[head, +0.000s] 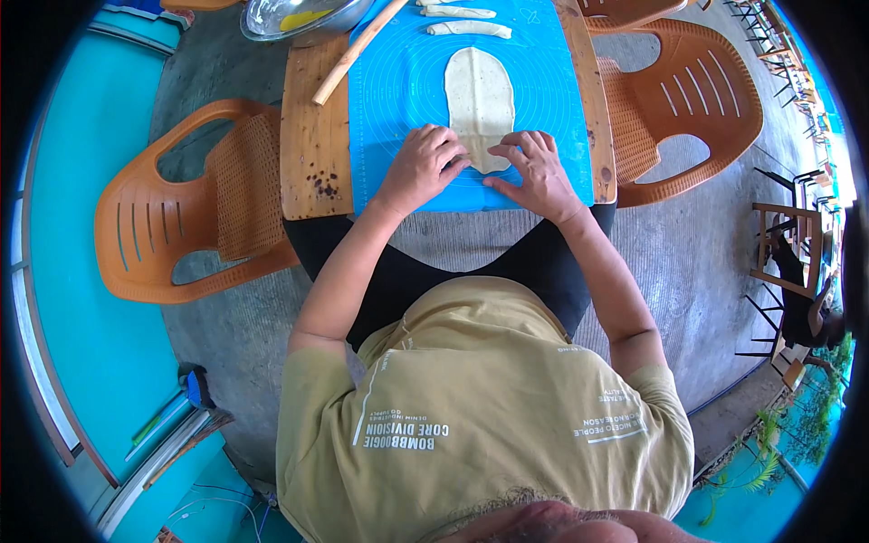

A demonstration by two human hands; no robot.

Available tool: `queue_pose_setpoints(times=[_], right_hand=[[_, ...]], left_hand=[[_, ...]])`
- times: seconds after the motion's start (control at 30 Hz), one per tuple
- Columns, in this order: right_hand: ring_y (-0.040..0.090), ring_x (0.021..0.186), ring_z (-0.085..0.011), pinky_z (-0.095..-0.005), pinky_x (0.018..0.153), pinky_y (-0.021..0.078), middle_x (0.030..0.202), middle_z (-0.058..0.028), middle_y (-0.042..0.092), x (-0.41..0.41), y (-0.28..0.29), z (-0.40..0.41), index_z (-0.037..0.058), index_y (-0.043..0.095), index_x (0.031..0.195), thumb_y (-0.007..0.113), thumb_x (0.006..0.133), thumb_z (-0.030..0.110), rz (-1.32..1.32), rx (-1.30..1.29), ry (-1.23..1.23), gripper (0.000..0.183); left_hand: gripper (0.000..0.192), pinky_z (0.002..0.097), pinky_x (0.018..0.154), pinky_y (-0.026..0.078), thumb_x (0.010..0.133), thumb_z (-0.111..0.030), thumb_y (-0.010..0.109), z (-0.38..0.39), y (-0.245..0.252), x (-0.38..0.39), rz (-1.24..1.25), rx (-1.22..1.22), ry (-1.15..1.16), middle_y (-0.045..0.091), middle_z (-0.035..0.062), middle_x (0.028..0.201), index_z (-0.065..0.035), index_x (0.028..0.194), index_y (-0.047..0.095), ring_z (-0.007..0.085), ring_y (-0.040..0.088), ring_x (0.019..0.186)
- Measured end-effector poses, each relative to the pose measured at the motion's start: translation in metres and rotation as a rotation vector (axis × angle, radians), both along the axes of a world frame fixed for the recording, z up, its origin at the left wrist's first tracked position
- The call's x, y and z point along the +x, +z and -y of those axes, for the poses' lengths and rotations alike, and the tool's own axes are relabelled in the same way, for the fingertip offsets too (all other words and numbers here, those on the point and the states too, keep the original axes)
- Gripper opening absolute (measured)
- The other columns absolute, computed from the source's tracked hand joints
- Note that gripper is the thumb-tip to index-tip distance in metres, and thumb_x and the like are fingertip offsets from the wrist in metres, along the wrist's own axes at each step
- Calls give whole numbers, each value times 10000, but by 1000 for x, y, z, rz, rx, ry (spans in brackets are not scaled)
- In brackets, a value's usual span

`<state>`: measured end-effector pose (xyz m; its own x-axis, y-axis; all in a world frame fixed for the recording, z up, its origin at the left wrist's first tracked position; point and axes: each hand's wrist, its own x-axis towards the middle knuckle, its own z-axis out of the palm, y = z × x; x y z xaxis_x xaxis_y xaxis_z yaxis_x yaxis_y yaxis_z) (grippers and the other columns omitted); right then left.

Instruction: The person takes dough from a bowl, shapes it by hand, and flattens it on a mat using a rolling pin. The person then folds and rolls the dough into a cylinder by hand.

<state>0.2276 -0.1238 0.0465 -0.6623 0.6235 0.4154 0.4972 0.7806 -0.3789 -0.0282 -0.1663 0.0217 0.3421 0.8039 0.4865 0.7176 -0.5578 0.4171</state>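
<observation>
A flat oval sheet of dough (pixel 479 95) lies lengthwise on a blue silicone baking mat (pixel 407 95) marked with circles. At the left side of its near end is my left hand (pixel 428 163), with fingertips and thumb close together by the dough edge. Across from it, my right hand (pixel 533 170) has fingertips at the right edge and its thumb apart, near the dough's pointed tip. Whether either hand pinches the dough cannot be told. Beyond the sheet rests a rolled strip of dough (pixel 470 28), with more strips behind it. A wooden rolling pin (pixel 356 55) lies slanted across the mat's left edge.
A metal bowl (pixel 254 24) holding a yellow scraper (pixel 305 19) stands at the far left of the wooden table (pixel 312 142). Orange plastic chairs flank the table, one at left (pixel 197 203) and one at right (pixel 686 102). Another person (pixel 798 292) is at far right.
</observation>
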Motion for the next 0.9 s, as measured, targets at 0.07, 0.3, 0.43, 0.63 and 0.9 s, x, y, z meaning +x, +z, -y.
queue_pose_setpoints(times=[0.07, 0.3, 0.43, 0.63, 0.9], right_hand=[[640, 1130, -283, -457, 1049, 450, 1152, -65, 671, -2, 0, 0, 126, 722, 1180, 865, 880, 306, 12, 17, 17, 377], [638, 1121, -285, -461, 1059, 444, 1150, -68, 668, -6, -16, -14, 126, 721, 1184, 886, 853, 339, 2, 25, -91, 427], [637, 1148, -286, -464, 1070, 443, 1166, -70, 670, -6, -2, -9, 132, 724, 1195, 891, 850, 347, 0, 3, -5, 439], [632, 1179, -289, -468, 1088, 439, 1196, -73, 669, -14, -14, -18, 140, 725, 1221, 887, 861, 363, 21, 0, -86, 453], [612, 1214, -311, -498, 1087, 426, 1219, -70, 663, 11, 3, -11, 130, 707, 1230, 862, 880, 347, 21, 29, -42, 440]], left_hand=[[176, 435, 960, 522, 913, -206, 832, 0, 2, 0, -14, 12, 2, 647, 41, 1071, -90, 1009, 741, 256, 651, 1060], [161, 430, 958, 526, 926, -199, 817, -1, 3, 1, -31, -13, 7, 660, 46, 1096, -85, 1009, 741, 260, 657, 1073], [179, 445, 980, 519, 930, -220, 816, 9, 4, 0, -3, -22, -3, 661, 54, 1118, -85, 1014, 734, 271, 650, 1093], [215, 457, 1016, 508, 936, -243, 813, 9, 6, 1, -35, -50, 3, 659, 70, 1153, -80, 1045, 725, 285, 639, 1129], [259, 473, 1070, 497, 946, -175, 792, 41, 12, 6, -66, -17, 4, 662, 88, 1262, -62, 1168, 724, 293, 631, 1225]])
